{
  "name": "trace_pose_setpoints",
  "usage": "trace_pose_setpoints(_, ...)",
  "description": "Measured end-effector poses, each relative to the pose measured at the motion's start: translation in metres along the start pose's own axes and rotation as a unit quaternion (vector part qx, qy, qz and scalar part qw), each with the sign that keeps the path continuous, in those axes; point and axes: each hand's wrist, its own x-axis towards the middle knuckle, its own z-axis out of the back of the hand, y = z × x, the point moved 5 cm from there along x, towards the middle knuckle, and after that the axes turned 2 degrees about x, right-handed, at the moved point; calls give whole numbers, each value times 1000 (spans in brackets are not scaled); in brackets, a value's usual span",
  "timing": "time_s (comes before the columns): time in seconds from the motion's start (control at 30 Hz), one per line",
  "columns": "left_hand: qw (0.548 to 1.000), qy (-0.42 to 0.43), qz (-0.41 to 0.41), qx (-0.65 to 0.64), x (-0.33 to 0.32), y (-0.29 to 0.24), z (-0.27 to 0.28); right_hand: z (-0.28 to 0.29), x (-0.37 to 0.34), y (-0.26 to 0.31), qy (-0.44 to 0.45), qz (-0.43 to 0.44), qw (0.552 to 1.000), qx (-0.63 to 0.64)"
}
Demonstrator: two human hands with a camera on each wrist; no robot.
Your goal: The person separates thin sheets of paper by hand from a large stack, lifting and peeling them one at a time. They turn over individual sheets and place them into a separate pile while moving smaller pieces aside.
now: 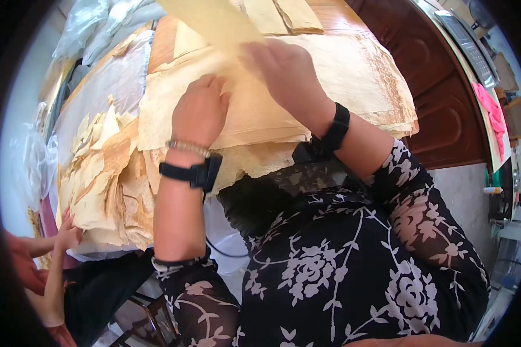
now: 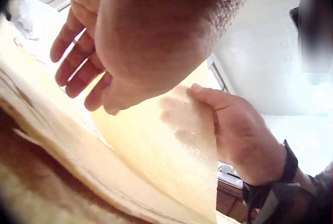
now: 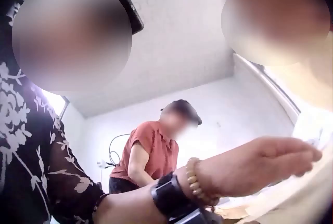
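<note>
My right hand (image 1: 286,72) pinches the edge of a thin, pale yellow sheet (image 1: 214,23), which stands raised over a stack of similar sheets (image 1: 353,87). In the left wrist view the thumb of the right hand (image 2: 242,135) lies on the near face of the sheet (image 2: 166,151), and finger shapes show through it. My left hand (image 1: 200,113) is over the stack, close to the sheet's lower part. The fingers of that left hand (image 2: 151,37) are loosely spread and hold nothing. In the right wrist view the left hand (image 3: 260,167) is seen side-on, fingers extended.
Torn, browned sheet pieces (image 1: 107,185) lie in a heap to the left, with another person's hands (image 1: 69,234) at their edge. More folded sheets (image 1: 266,17) lie at the back. Clear plastic (image 1: 78,29) is at the back left, and a dark red wooden cabinet (image 1: 428,75) stands to the right.
</note>
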Motion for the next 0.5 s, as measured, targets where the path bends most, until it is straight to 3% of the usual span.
trace_pose_setpoints(0.03, 996, -62, -59, -30, 7, -5, -1, 6, 3, -5, -26, -46, 995, 89)
trace_pose_setpoints(0.07, 995, -64, -65, -31, 9, -5, -9, 13, 5, -5, -31, -44, 995, 86)
trace_pose_setpoints(0.13, 997, 18, -65, 36, 16, -11, -24, 34, 5, -10, -76, -79, 969, 221)
trace_pose_setpoints(0.17, 996, 19, -75, 34, 18, -12, -27, 46, 3, -9, -85, -79, 969, 217)
trace_pose_setpoints(0.23, 996, 54, -46, 57, 20, -10, -32, 77, -6, 0, -144, -116, 923, 338)
trace_pose_setpoints(0.3, 996, 23, -73, 42, 18, -4, -34, 112, -22, -7, -126, -125, 926, 333)
trace_pose_setpoints(0.37, 996, 40, -81, 19, 24, 0, -35, 136, -46, -20, -163, -245, 887, 356)
trace_pose_setpoints(0.4, 994, 99, -39, 12, 31, -7, -31, 147, -60, -31, -184, -299, 858, 375)
trace_pose_setpoints(0.43, 994, 96, -53, 9, 38, -23, -23, 152, -73, -42, -160, -325, 846, 391)
trace_pose_setpoints(0.5, 969, 38, 61, -236, 53, -54, -11, 153, -103, -69, -183, -436, 798, 375)
